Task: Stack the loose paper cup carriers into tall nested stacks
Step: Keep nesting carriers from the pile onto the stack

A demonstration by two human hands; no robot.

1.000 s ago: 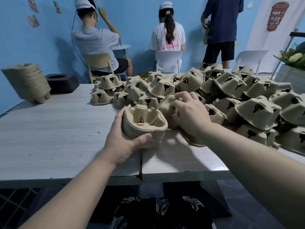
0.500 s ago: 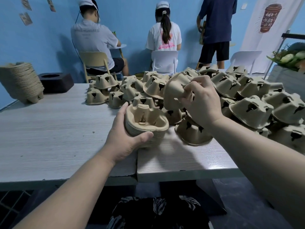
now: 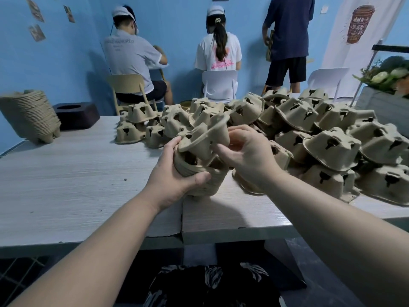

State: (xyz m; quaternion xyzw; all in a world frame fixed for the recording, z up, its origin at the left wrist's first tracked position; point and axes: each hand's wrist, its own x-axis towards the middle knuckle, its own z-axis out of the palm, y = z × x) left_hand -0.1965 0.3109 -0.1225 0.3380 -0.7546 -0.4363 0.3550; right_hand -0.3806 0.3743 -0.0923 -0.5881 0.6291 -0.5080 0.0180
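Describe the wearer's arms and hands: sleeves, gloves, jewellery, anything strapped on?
Both forearms are bare up to the frame edge, no sleeves in view. The left hand and right hand wear no gloves; no rings, watch, wristbands, cables or markings are visible.

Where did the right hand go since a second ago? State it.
Yes: the right hand left the loose pile, moving left to the left hand's stack, holding a carrier.

the back of the grey shirt (image 3: 130, 54) worn by the seated person on the left carries pale capital lettering; its second word reads roughly "hundred", the first is too blurred to read. the white banner (image 3: 360, 25) shows a cup with chinese characters, too small to make out.
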